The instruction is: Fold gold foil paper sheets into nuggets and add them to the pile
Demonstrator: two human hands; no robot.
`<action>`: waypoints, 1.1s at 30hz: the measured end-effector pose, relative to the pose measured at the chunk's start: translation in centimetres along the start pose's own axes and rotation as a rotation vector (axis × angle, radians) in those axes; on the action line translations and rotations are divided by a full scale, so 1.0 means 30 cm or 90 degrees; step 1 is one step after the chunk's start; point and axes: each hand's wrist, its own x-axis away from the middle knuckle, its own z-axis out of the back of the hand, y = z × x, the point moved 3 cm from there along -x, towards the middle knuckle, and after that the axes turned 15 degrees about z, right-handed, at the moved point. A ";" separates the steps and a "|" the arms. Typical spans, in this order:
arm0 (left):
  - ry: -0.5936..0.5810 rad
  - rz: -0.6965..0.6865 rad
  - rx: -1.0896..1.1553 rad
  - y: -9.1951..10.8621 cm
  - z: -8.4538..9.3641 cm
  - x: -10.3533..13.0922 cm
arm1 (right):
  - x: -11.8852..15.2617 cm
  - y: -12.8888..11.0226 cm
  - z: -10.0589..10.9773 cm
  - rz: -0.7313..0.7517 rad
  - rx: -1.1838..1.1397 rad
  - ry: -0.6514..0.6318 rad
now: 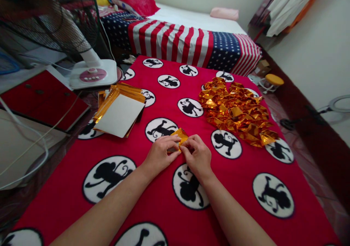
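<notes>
Near the middle of the red patterned cloth [153,209], a small gold foil piece [181,134] is between my two hands. My left hand [162,152] pinches its left side, with the thumb and fingers curved around the edge. On the right, my right hand [197,154] grips the near right corner with thumb and forefinger, close to my left fingertips. The lower part of the foil is partly hidden by my fingers. A stack of gold and white sheets [122,114] lies at the left, and a heap of folded gold foil pieces [235,111] at the right.
A white fan base [93,73] stands beyond the cloth's left edge, by a red panel [41,92] and loose white cables. A bed with a striped and starred cover [175,43] is behind. A yellow stool [274,80] and a ring-shaped stand [339,103] are at the right.
</notes>
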 end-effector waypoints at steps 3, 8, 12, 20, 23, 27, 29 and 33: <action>0.001 -0.013 -0.007 0.001 0.001 0.002 | 0.001 0.002 -0.002 0.002 0.003 -0.005; 0.009 -0.035 -0.024 -0.005 -0.004 0.001 | -0.001 -0.002 0.003 -0.003 0.003 -0.001; 0.013 -0.041 -0.030 -0.007 -0.006 -0.002 | -0.004 -0.005 0.013 -0.018 -0.021 0.015; 0.002 -0.033 -0.026 0.001 -0.002 -0.001 | -0.003 -0.001 0.014 -0.017 -0.036 0.013; 0.013 -0.018 -0.035 0.016 -0.001 -0.005 | -0.004 -0.002 0.006 -0.021 -0.030 0.007; 0.017 0.005 -0.059 0.028 -0.005 -0.015 | -0.003 -0.002 0.007 -0.006 -0.026 0.005; 0.012 0.011 -0.070 0.029 -0.007 -0.018 | -0.001 0.001 0.012 -0.001 -0.042 0.007; 0.004 0.012 -0.075 0.026 -0.007 -0.017 | 0.004 0.008 0.024 -0.008 -0.082 0.025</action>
